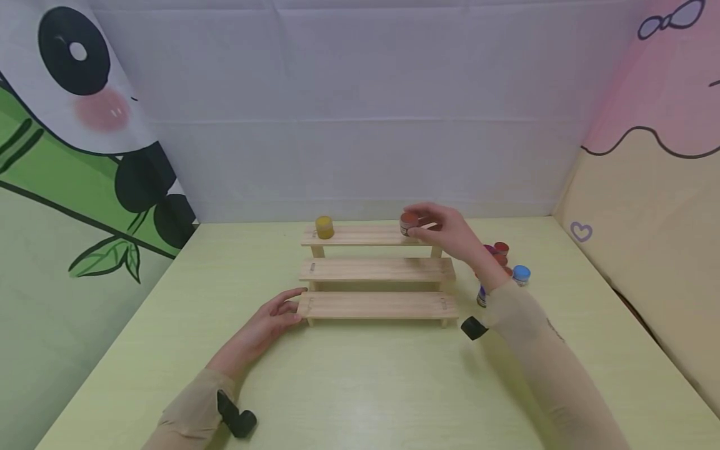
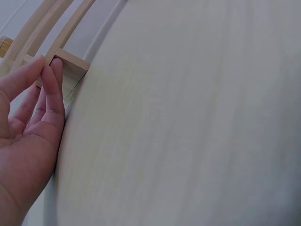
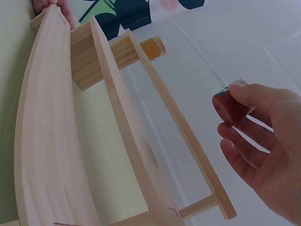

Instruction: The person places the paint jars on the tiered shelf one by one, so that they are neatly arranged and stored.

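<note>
A three-step wooden display rack (image 1: pixel 378 305) stands on the table. My left hand (image 1: pixel 274 322) grips the left end of its lowest step, thumb and fingertips at the board's edge in the left wrist view (image 2: pixel 37 106). Between the thumb and fingers of my right hand (image 1: pixel 447 232) is a small jar with red contents (image 3: pixel 231 104). In the right wrist view this jar is tilted and apart from the rack; from the head it overlaps the right part of the top step. A similar yellow jar (image 1: pixel 324 227) sits upright at the top step's left end.
Several small jars with red, purple and blue colours, among them a blue-lidded one (image 1: pixel 521 274), stand together right of the rack, partly behind my right forearm. A pale cloth wall (image 1: pixel 360 156) rises behind the table (image 1: pixel 360 387), with printed cartoon panels on both sides.
</note>
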Motion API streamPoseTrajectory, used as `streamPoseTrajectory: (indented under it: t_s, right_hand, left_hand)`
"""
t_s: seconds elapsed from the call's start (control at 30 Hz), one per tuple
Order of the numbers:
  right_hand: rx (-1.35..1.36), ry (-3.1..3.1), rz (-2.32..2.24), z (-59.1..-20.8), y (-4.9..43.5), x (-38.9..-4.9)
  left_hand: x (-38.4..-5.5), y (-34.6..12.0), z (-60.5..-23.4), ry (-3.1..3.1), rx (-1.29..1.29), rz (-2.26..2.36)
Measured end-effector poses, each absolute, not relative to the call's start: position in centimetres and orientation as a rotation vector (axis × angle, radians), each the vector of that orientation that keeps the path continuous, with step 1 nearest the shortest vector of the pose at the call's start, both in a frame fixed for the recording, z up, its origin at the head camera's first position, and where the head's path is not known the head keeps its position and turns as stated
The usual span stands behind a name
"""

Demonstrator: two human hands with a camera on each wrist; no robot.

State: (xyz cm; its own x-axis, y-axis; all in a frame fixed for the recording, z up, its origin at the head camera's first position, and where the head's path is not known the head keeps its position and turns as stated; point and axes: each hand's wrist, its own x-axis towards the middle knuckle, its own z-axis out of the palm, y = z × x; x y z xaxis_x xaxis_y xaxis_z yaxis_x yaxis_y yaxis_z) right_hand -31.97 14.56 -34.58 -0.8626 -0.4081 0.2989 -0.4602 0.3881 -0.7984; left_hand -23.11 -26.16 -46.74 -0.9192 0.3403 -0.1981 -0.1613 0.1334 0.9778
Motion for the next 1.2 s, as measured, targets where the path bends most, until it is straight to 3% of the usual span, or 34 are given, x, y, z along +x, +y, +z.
streamPoseTrajectory:
  t_s: [1.2]
  right_hand:
    - [0.839, -2.528, 1.65, -35.9, 7.3, -34.4]
  left_hand:
    - [-23.1, -26.3, -46.7, 2.045, 0.187, 1.826]
